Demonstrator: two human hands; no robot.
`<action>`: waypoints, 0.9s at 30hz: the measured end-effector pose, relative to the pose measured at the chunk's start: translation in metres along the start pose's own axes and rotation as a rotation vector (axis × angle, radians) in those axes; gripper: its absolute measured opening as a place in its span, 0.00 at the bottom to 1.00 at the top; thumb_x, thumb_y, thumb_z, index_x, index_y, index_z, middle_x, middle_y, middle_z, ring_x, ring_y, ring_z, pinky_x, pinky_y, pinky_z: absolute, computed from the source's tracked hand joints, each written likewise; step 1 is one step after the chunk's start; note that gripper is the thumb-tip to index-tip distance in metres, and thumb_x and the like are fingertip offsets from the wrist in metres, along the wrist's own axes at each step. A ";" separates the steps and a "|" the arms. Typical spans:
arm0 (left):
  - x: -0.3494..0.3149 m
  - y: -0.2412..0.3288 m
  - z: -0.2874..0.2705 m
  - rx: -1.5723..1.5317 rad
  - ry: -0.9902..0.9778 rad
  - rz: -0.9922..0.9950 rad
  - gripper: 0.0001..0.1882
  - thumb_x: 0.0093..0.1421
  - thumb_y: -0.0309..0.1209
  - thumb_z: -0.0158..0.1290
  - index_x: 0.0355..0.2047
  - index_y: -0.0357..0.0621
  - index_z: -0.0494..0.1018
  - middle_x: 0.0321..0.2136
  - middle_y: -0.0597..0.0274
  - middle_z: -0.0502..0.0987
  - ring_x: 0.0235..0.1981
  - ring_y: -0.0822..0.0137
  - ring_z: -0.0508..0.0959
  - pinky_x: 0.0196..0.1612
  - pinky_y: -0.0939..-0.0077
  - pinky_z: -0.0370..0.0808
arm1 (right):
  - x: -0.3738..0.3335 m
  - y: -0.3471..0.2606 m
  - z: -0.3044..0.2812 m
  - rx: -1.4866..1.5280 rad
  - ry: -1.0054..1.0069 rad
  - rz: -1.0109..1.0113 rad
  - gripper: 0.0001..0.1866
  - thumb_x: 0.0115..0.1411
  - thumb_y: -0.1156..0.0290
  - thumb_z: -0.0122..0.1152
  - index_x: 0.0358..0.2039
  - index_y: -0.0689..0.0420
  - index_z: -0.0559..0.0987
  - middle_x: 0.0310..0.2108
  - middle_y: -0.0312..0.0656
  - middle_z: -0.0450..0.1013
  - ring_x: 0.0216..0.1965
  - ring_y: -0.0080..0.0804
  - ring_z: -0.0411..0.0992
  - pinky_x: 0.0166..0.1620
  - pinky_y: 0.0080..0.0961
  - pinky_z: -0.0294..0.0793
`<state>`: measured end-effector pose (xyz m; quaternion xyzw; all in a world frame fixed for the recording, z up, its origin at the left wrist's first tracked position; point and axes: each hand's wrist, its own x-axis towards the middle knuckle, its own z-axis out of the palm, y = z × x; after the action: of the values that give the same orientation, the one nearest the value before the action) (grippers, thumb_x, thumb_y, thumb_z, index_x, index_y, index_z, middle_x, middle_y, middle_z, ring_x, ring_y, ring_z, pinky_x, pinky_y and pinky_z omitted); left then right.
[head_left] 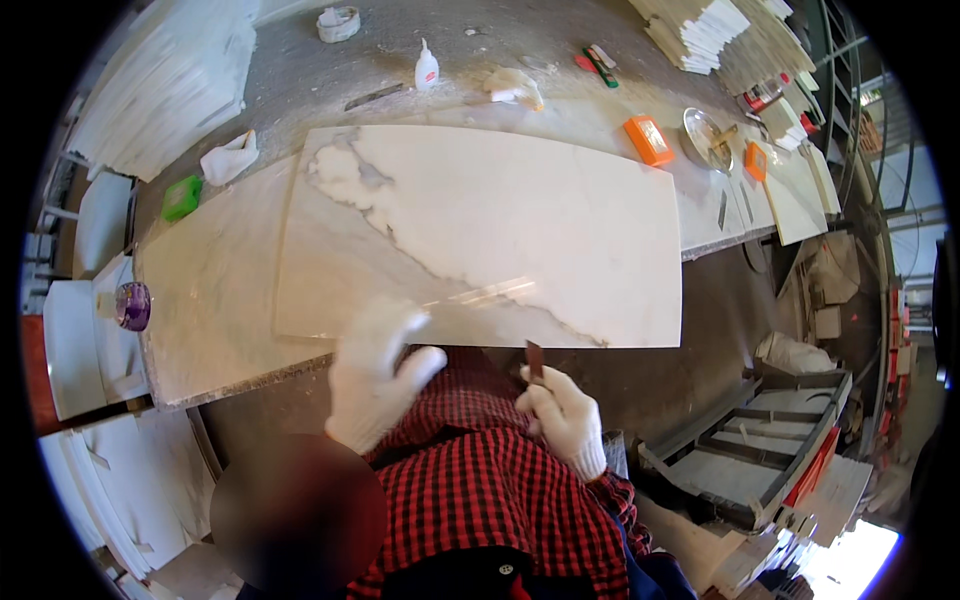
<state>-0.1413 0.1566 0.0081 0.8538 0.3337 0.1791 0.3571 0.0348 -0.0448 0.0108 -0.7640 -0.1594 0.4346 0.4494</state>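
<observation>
A large white marble slab [520, 220] with grey-gold veins lies flat on a longer pale slab [215, 270]. My left hand [372, 385], in a white knitted glove, is at the slab's near edge, toward its left end. Its fingers are stretched out and the thumb stands apart, with nothing held. My right hand [567, 418], gloved the same way, is closed around a small flat brown scraper blade [534, 358]. The blade points up toward the slab's near edge, close to it. Whether it touches the marble I cannot tell.
Beyond the slab stand a white squeeze bottle [427, 68], a crumpled cloth [514, 88] and an orange box [649, 140]. A metal bowl [706, 138] sits at the right. Stacked tiles [165, 85] rise at the far left. A metal frame [750, 445] stands at the lower right.
</observation>
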 end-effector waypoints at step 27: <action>0.134 -0.081 -0.004 0.342 0.019 0.353 0.24 0.61 0.32 0.64 0.57 0.46 0.78 0.61 0.51 0.76 0.67 0.42 0.69 0.72 0.45 0.58 | 0.095 -0.023 0.023 -0.903 0.558 -0.198 0.23 0.67 0.65 0.59 0.62 0.48 0.78 0.25 0.53 0.77 0.24 0.51 0.78 0.29 0.41 0.76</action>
<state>-0.0838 0.2945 -0.0393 0.9452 0.2081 0.1879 0.1671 0.0735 0.0406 -0.0247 -0.9489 -0.2762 0.0588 0.1407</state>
